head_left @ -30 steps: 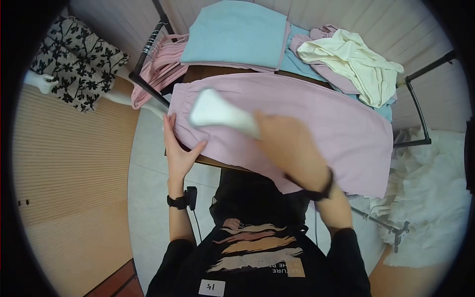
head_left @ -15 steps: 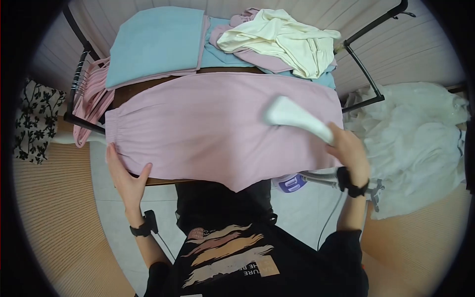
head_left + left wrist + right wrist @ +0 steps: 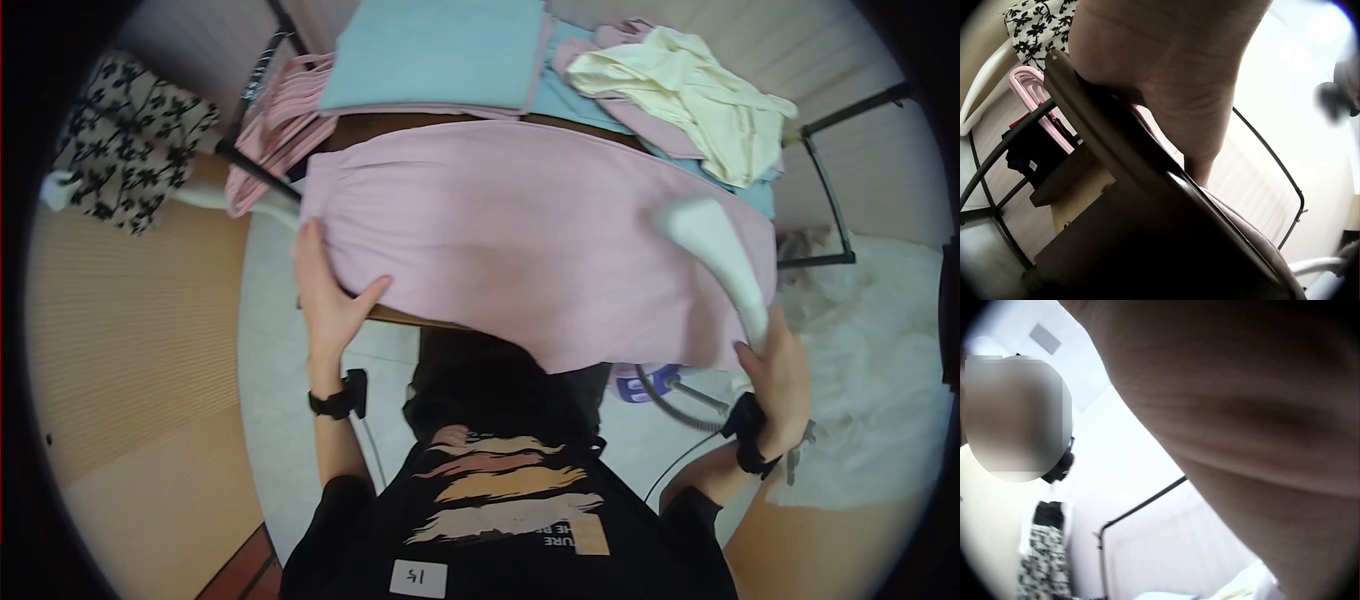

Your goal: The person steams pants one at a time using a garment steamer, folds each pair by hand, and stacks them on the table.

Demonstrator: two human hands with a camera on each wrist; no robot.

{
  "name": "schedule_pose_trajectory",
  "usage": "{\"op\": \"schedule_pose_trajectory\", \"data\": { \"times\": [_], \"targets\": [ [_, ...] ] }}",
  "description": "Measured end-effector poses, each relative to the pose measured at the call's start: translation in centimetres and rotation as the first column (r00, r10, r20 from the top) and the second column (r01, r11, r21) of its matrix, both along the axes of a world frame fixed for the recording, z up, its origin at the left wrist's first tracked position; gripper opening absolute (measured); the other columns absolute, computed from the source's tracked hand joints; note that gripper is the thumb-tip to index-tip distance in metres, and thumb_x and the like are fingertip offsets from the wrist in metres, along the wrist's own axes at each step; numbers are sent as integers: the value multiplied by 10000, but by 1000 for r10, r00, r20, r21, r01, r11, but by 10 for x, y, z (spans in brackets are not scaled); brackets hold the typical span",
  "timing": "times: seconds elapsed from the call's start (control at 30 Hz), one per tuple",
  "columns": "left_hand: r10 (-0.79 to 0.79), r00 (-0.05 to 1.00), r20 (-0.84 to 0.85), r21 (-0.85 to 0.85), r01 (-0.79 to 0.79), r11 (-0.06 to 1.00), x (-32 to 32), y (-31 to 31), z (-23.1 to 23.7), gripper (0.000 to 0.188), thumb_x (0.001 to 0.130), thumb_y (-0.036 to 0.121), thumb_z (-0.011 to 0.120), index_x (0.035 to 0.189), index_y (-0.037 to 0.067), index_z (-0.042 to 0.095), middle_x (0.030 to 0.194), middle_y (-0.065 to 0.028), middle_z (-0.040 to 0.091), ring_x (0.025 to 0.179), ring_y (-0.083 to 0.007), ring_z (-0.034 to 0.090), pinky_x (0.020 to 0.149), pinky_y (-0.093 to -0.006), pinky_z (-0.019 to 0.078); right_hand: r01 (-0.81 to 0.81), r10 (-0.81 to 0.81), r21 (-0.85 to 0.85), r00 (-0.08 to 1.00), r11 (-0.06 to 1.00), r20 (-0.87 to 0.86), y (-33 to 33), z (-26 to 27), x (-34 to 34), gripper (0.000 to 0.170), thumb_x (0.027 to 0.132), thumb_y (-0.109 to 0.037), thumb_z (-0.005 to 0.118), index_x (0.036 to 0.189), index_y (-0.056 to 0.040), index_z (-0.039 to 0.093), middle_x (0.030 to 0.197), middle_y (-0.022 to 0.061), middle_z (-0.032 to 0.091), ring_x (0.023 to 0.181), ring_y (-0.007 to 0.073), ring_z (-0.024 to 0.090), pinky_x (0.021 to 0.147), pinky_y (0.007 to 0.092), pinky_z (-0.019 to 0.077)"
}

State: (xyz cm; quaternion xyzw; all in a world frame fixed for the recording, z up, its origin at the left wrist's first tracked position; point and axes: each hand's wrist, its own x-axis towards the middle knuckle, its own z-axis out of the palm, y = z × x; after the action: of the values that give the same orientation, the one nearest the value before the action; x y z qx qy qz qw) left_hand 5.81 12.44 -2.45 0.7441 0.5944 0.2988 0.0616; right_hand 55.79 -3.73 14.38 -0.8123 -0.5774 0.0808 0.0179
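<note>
A pink garment [image 3: 480, 230] with a gathered waistband lies spread over a dark-edged table. At its left end the left hand [image 3: 335, 305] rests on the waistband corner, thumb spread away from the fingers; in the left wrist view that hand [image 3: 1179, 81] is beside the table edge [image 3: 1147, 169]. The right hand [image 3: 783, 375] grips the handle of a white handheld steamer [image 3: 720, 255], whose head is over the garment's right part. In the right wrist view, mostly the underside of the forearm or hand shows.
Folded blue cloth [image 3: 435, 55] and a crumpled cream garment [image 3: 690, 95] lie along the back. Pink hangers [image 3: 285, 125] hang at the left. Black rack bars [image 3: 825, 195] flank the table. White fabric [image 3: 870, 380] is at the right; a purple-and-white object [image 3: 640, 385] stands below.
The right hand has carried the steamer from the waistband end to the garment's right end, and its handle now points more toward the person. The left hand stays at the waistband; the head view has shifted.
</note>
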Motion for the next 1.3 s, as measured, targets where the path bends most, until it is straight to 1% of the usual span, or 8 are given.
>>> {"op": "schedule_pose_trajectory", "data": {
  "times": [0.2, 0.4, 0.57, 0.67, 0.83, 1.0, 1.13, 1.3],
  "targets": [
    [-72, 974, 217, -112, 98, 989, -9, -4, 10, 1306, 623, 256, 974, 1638, -13, 197, 1637, -265, 347, 1523, -409, 333, 1255, -471, 259, -533, 559, 170, 788, 829, -258, 117, -44, -173, 382, 841, -157, 726, 1166, -17, 584, 861, 204, 693, 813, 432, 685, 692, 512, 523],
    [-202, 905, 375, -119, 263, 957, -11, -2, 8, 1302, 601, 149, 960, 1644, 4, 194, 1671, -235, 302, 1557, -377, 277, 1285, -441, 210, -553, 668, 418, 715, 721, -206, 125, -78, -207, 247, 847, -104, 701, 1050, -39, 577, 762, 159, 648, 723, 416, 661, 645, 513, 506],
    [-132, 972, 196, -131, 159, 978, -6, -3, 13, 1224, 606, 112, 941, 1625, 9, 269, 1673, -217, 310, 1563, -379, 261, 1284, -452, 208, -368, 326, -107, 901, 924, -288, 62, -36, -94, 414, 797, -105, 770, 1167, -45, 595, 923, 207, 710, 901, 429, 688, 775, 510, 538],
    [-148, 972, 185, -122, 172, 978, -7, -1, 10, 1201, 622, 115, 930, 1625, 15, 276, 1681, -208, 300, 1568, -382, 249, 1285, -470, 201, -100, 89, -73, 986, 992, -140, -11, -35, -6, 567, 774, -117, 780, 1308, -48, 603, 972, 252, 711, 924, 443, 692, 801, 528, 538],
    [-124, 984, 126, -137, 141, 981, -2, -3, 15, 1171, 640, 120, 919, 1623, 25, 289, 1683, -200, 301, 1571, -384, 242, 1285, -482, 202, 568, -591, -208, 804, 797, -67, -113, -22, 92, 581, 782, -143, 757, 1317, -4, 577, 961, 281, 701, 907, 460, 698, 755, 508, 559],
    [-117, 985, 123, -129, 133, 983, -4, -1, 9, 1179, 635, 142, 930, 1621, 24, 295, 1671, -212, 316, 1562, -385, 262, 1279, -474, 216, 358, -336, -42, 905, 933, 260, -173, -27, 118, 478, 823, -159, 737, 1239, 13, 575, 869, 241, 698, 718, 405, 700, 610, 482, 529],
    [-156, 982, 103, -106, 166, 980, -7, -1, 12, 1215, 609, 154, 957, 1617, 16, 292, 1660, -222, 331, 1551, -377, 291, 1272, -463, 238, 471, -496, -186, 860, 862, -119, -68, 6, 19, 383, 867, -176, 738, 1152, 18, 570, 819, 255, 687, 735, 448, 690, 648, 492, 523],
    [-126, 936, 329, -180, 193, 965, -14, -1, 9, 1344, 623, 131, 953, 1672, 51, 116, 1689, -222, 289, 1576, -335, 267, 1284, -433, 199, -176, 182, 47, 940, 983, -287, 23, -14, -90, 355, 867, -205, 773, 1104, -28, 577, 829, 256, 691, 790, 473, 680, 669, 524, 509]
  ]
}}
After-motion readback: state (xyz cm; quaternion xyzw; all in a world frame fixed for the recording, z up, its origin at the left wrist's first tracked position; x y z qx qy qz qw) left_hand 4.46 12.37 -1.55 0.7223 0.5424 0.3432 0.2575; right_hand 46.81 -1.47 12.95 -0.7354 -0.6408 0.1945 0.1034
